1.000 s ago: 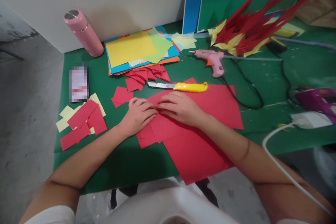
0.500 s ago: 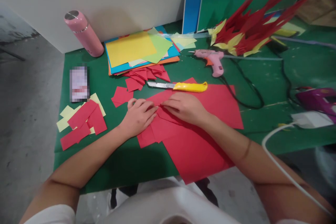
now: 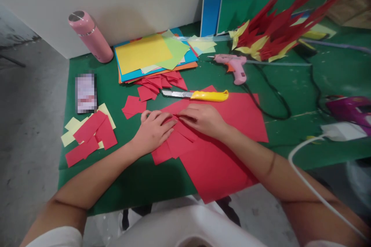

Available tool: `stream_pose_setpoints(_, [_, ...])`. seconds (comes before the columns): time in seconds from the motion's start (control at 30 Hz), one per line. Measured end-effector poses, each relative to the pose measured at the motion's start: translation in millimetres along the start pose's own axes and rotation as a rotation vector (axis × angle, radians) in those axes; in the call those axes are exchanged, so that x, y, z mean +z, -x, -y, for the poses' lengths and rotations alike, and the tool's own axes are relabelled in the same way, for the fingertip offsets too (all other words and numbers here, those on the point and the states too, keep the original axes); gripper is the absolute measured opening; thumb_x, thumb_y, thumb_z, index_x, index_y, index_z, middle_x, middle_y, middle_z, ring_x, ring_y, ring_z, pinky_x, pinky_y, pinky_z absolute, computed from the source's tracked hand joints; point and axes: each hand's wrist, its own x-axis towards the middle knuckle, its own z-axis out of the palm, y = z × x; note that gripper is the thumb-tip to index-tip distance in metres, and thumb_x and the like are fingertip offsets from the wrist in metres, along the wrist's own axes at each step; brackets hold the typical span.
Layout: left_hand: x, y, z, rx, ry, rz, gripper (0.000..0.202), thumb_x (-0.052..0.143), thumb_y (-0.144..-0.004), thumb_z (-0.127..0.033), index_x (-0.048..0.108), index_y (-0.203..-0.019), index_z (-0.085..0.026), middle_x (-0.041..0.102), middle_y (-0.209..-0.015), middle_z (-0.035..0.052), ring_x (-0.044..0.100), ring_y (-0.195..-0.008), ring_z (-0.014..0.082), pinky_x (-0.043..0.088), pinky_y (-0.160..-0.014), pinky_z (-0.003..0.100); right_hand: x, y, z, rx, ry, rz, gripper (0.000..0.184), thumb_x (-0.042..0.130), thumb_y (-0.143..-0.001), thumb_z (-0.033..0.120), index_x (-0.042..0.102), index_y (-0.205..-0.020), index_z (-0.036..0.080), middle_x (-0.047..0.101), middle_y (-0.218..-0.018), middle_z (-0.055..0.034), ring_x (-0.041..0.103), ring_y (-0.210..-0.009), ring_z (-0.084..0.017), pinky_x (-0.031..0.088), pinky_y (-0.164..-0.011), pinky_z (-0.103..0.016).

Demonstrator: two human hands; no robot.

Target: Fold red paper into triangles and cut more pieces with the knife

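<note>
A small piece of red paper [image 3: 184, 132] lies between my hands, with a narrow creased edge slanting across it. My right hand [image 3: 205, 120] pinches its upper edge between thumb and fingertips. From the other side, my left hand [image 3: 154, 130] has its fingers curled onto the same piece; its fingertips partly hide the paper. Under both hands spreads a large red sheet [image 3: 223, 162], with other small red pieces [image 3: 162, 154] near my left wrist. Just beyond my fingers lies a yellow utility knife [image 3: 210, 95], its blade out and pointing left.
A pink glue gun [image 3: 232, 63] with a black cord lies behind the knife. Red and yellow paper flames [image 3: 269, 34] stand at back right. Coloured sheets [image 3: 145, 56], a pink bottle [image 3: 94, 38], a phone [image 3: 86, 92] and paper scraps [image 3: 92, 131] are left. A white cable [image 3: 295, 150] crosses my right arm.
The small red piece has shifted under my fingers, and its creased edge now slants more steeply and looks shorter. My left fingertips have moved slightly right. Both hands stay at the same place.
</note>
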Motion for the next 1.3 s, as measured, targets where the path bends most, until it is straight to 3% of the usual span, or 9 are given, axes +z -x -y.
stream_pose_setpoints(0.23, [-1.2,0.2,-2.5,-0.05,0.022,0.018,0.033,0.042,-0.101,-0.029,0.07,-0.118,-0.028,0.067,-0.12,0.0071,0.051,-0.104,0.0249,0.032,-0.091,0.045,-0.8,2.4,0.2,-0.096,0.114,-0.001,0.034,0.043,-0.102,0.029,0.074,-0.097,0.018,0.065,-0.072,-0.004,0.055,-0.063,-0.014,0.033,-0.053,-0.028])
stream_pose_setpoints(0.47, [-1.4,1.6,-3.8,-0.061,0.006,0.011,0.031,0.045,-0.1,-0.029,0.071,-0.118,-0.029,0.068,-0.121,0.0062,0.051,-0.106,0.026,0.032,-0.091,0.046,-2.7,5.1,-1.2,-0.18,0.266,0.149,0.04,0.032,-0.103,0.021,0.07,-0.112,0.017,0.065,-0.075,-0.0059,0.053,-0.064,-0.015,0.029,-0.052,-0.032])
stream_pose_setpoints(0.63, [-0.7,2.3,-5.2,-0.056,-0.002,0.001,0.031,0.045,-0.1,-0.028,0.07,-0.118,-0.027,0.067,-0.122,0.0074,0.052,-0.107,0.026,0.033,-0.091,0.045,-2.9,5.2,-0.2,-0.254,0.316,0.118,0.037,0.033,-0.102,0.017,0.069,-0.108,0.014,0.063,-0.072,-0.0053,0.051,-0.064,-0.016,0.025,-0.053,-0.033])
stream_pose_setpoints(0.87, [-1.2,2.2,-5.3,-0.071,0.02,0.032,0.031,0.045,-0.099,-0.027,0.069,-0.119,-0.026,0.066,-0.122,0.0083,0.053,-0.11,0.026,0.031,-0.093,0.046,-4.6,3.2,3.2,-0.262,0.353,0.163,0.031,0.036,-0.1,0.015,0.067,-0.107,0.013,0.063,-0.074,-0.0052,0.05,-0.064,-0.016,0.025,-0.054,-0.033])
stream_pose_setpoints(1.3, [0.2,2.3,-4.9,-0.05,0.035,-0.022,0.03,0.045,-0.099,-0.026,0.07,-0.116,-0.023,0.066,-0.121,0.0094,0.054,-0.112,0.0261,0.031,-0.091,0.044,-4.7,1.0,2.4,-0.295,0.37,0.165,0.034,0.033,-0.101,0.012,0.067,-0.103,0.013,0.061,-0.073,-0.0046,0.044,-0.063,-0.015,0.017,-0.055,-0.034])
